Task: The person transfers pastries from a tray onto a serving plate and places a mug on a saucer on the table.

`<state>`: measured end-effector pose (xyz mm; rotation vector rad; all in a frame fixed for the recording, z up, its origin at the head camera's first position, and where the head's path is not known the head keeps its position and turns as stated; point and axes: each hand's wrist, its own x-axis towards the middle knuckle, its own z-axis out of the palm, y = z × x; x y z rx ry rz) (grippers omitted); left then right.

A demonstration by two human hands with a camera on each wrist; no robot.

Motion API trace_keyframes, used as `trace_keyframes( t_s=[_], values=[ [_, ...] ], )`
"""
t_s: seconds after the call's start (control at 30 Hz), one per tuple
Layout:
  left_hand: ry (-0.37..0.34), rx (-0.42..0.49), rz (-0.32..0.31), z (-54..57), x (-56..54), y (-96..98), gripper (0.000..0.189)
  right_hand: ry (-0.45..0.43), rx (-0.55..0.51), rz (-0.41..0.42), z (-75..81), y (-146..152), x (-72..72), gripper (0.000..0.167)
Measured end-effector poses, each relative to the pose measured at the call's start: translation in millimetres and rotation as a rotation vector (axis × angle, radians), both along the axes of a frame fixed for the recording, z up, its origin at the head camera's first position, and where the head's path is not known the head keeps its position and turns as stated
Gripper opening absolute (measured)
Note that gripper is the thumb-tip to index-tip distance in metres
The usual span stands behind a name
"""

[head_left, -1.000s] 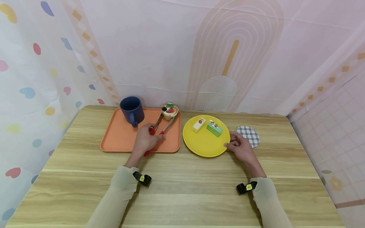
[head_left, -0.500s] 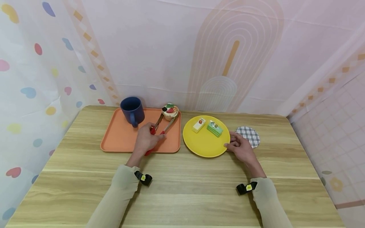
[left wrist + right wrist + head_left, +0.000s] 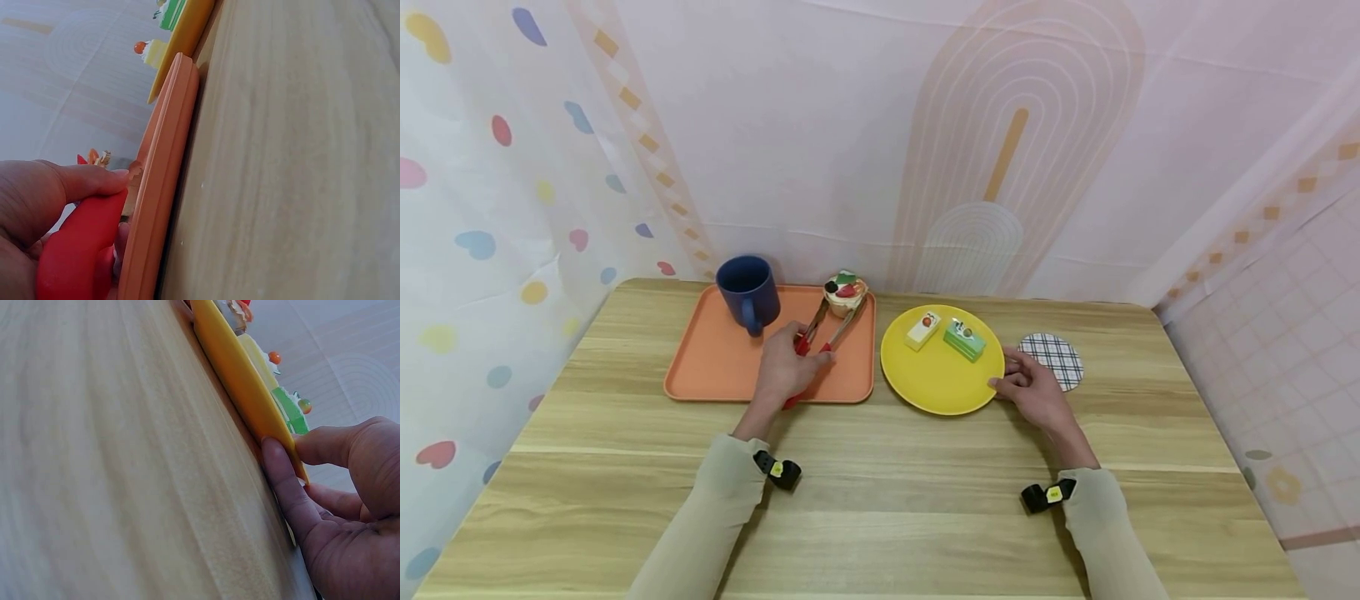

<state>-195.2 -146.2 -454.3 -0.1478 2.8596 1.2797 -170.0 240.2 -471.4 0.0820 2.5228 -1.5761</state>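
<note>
My left hand (image 3: 782,365) holds a pair of tongs (image 3: 848,324) with red handles, low over the orange tray (image 3: 715,367). The metal arms reach to either side of a cream-topped cupcake (image 3: 846,295) at the tray's back right corner. In the left wrist view, my thumb lies on the red handle (image 3: 81,244). My right hand (image 3: 1036,392) pinches the right rim of a yellow plate (image 3: 936,387). A pale yellow cake slice (image 3: 922,331) and a green cake slice (image 3: 965,340) sit on that plate. The right wrist view shows fingertips on both faces of the plate's rim (image 3: 240,375).
A dark blue mug (image 3: 748,292) stands at the tray's back left, handle toward me. A checked round coaster (image 3: 1054,360) lies right of the plate, partly behind my right hand. A patterned curtain (image 3: 820,150) hangs behind the wooden table (image 3: 910,500).
The tongs' arms have drawn slightly closer at the cupcake, which has shifted a touch left. My right hand and the plate stay in place.
</note>
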Motion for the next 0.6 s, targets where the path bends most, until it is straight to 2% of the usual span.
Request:
trace_keyframes(
  t_s=[0.6],
  values=[
    [0.035, 0.01, -0.009, 3.7, 9.5, -7.5, 0.054, -0.01, -0.016, -0.013, -0.4, 0.7, 0.0, 0.063]
  ],
)
